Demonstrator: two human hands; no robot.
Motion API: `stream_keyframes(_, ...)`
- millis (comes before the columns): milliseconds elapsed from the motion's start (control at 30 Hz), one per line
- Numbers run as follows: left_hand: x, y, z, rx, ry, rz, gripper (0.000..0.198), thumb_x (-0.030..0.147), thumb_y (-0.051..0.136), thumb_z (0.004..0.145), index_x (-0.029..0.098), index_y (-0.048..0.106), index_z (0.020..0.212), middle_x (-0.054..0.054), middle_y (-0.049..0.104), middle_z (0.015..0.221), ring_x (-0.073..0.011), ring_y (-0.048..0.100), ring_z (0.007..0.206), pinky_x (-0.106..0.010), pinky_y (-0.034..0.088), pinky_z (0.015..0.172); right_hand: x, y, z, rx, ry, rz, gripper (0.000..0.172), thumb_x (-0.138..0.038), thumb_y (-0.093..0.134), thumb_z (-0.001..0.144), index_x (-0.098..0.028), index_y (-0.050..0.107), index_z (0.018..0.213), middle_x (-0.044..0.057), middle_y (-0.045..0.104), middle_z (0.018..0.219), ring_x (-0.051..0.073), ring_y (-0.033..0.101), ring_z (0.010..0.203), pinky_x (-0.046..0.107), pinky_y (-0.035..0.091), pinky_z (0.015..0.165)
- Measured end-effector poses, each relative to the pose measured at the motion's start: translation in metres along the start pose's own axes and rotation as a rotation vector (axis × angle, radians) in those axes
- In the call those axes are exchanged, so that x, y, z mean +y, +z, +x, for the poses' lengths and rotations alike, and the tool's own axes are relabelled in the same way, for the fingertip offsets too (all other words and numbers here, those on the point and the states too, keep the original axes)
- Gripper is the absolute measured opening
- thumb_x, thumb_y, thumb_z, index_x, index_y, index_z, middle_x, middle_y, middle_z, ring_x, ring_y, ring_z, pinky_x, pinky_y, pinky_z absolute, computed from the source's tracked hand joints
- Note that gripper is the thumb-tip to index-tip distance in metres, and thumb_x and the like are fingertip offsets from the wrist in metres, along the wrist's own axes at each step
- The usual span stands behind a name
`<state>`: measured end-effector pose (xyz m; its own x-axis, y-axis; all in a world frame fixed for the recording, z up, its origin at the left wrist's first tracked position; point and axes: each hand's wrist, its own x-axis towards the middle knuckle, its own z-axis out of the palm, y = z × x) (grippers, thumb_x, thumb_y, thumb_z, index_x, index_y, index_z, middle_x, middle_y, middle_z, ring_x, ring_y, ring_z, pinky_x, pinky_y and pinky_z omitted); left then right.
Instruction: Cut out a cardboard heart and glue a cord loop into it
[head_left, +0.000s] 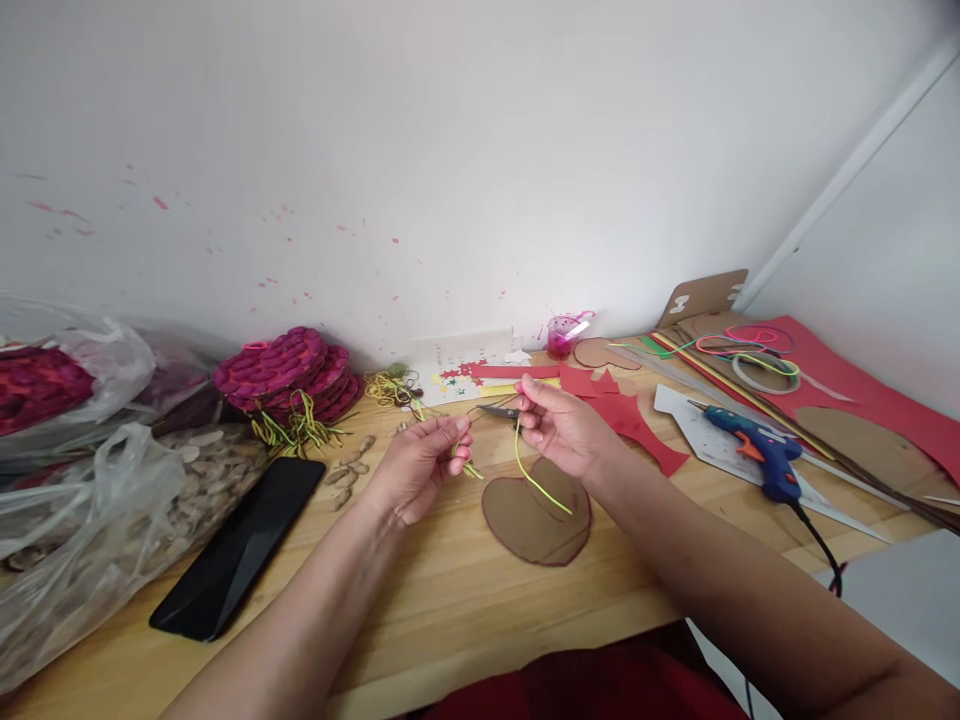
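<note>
My left hand (420, 462) hovers over the wooden table (420, 590) with its fingers pinched on short yellow-green string pieces (471, 468). My right hand (559, 425) is closed on a longer yellow-green string (536, 480) that hangs down over a brown heart-shaped cardboard cutout (536, 520). Small dark scissors (499, 410) lie just beyond the two hands, close to the right fingertips.
A black phone (240, 545) lies at the left, beside plastic bags (90, 500) of pale chips. Pink woven discs (289, 372) are stacked at the back. A blue glue gun (757, 450), red paper pieces (630, 420), coloured cords (750, 350) and cardboard are at the right.
</note>
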<state>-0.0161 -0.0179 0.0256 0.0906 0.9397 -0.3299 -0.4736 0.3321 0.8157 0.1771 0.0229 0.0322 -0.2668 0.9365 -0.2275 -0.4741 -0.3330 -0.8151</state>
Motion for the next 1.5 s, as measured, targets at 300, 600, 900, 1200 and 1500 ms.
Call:
stream_keyframes(300, 0.002, 0.003, -0.003, 0.004, 0.056, -0.012, 0.030, 0.025, 0.091, 0.062, 0.009, 0.070, 0.076, 0.001, 0.062, 0.067, -0.0022, 0.050, 0.048, -0.011, 0.038, 0.039, 0.004, -0.003, 0.001, -0.067, -0.033, -0.166, 0.038, -0.052, 0.082, 0.071, -0.017, 0.068, 0.076, -0.003, 0.053, 0.064, 0.006, 0.041, 0.049, 0.021, 0.025, 0.043)
stream_keyframes(600, -0.004, 0.006, -0.005, 0.032, 0.148, 0.054, 0.038, 0.034, 0.093, 0.059, 0.010, 0.073, 0.081, 0.000, 0.066, 0.067, -0.0042, 0.054, 0.051, -0.014, 0.042, 0.045, 0.026, 0.016, -0.011, -0.171, 0.148, -0.112, 0.038, -0.044, 0.088, 0.063, -0.019, 0.074, 0.089, -0.006, 0.049, 0.066, 0.003, 0.034, 0.047, 0.018, 0.019, 0.041)
stream_keyframes(900, -0.010, 0.006, -0.004, 0.019, 0.153, 0.261, 0.039, 0.041, 0.091, 0.059, 0.011, 0.072, 0.077, -0.002, 0.066, 0.065, -0.0073, 0.055, 0.051, -0.018, 0.042, 0.047, 0.021, 0.014, -0.008, -0.078, 0.017, -0.011, 0.032, -0.035, 0.089, 0.061, -0.018, 0.070, 0.082, -0.005, 0.057, 0.068, 0.005, 0.045, 0.051, 0.020, 0.029, 0.045)
stream_keyframes(1200, -0.003, 0.007, -0.009, -0.015, 0.290, 0.616, 0.029, 0.041, 0.079, 0.073, 0.014, 0.071, 0.077, -0.001, 0.065, 0.063, -0.0091, 0.053, 0.050, -0.020, 0.042, 0.050, 0.017, 0.017, -0.013, -0.118, -0.181, -0.413, 0.025, -0.035, 0.077, 0.074, -0.018, 0.059, 0.078, 0.004, 0.070, 0.092, 0.014, 0.068, 0.063, 0.021, 0.042, 0.044)
stream_keyframes(1500, -0.003, 0.001, -0.012, 0.078, 0.765, 0.979, 0.005, 0.022, 0.073, 0.080, 0.021, 0.077, 0.076, -0.003, 0.072, 0.072, -0.0157, 0.061, 0.066, -0.023, 0.043, 0.065, 0.019, 0.016, -0.015, -0.194, -0.045, -0.476, 0.016, -0.026, 0.069, 0.081, -0.018, 0.055, 0.081, -0.001, 0.066, 0.066, 0.012, 0.066, 0.051, 0.016, 0.042, 0.039)
